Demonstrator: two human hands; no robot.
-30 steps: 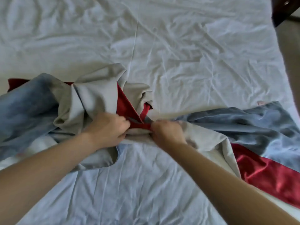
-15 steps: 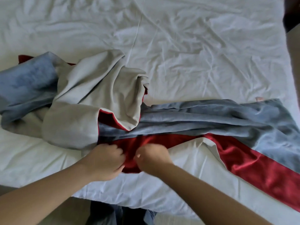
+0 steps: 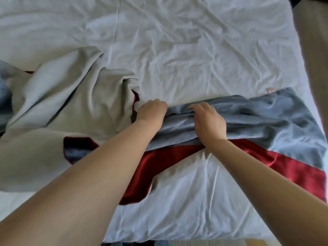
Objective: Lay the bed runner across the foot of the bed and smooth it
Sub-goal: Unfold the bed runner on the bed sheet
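- The runner lay across the lower half of the frame on the bed. At the right it was almost flat, blue side up with the red band showing. At the left it was bunched, with the grey lining turned up.
- The left hand, near the centre, had curled fingers on the far edge of the blue cloth and seemed to grip it; its fingertips were hidden.
- The right hand, just beside it to the right, had bent fingers dug into a fold of the same cloth and gripped it.
- In my judgement the step was to open the bunched middle. It was best to pull the far edge towards the top of the frame with both hands together, so that the folds opened evenly.
- The left part then needed turning over, lining down.
- One risk was dragging the wrinkled sheet along; a small lift before each pull would avoid this.
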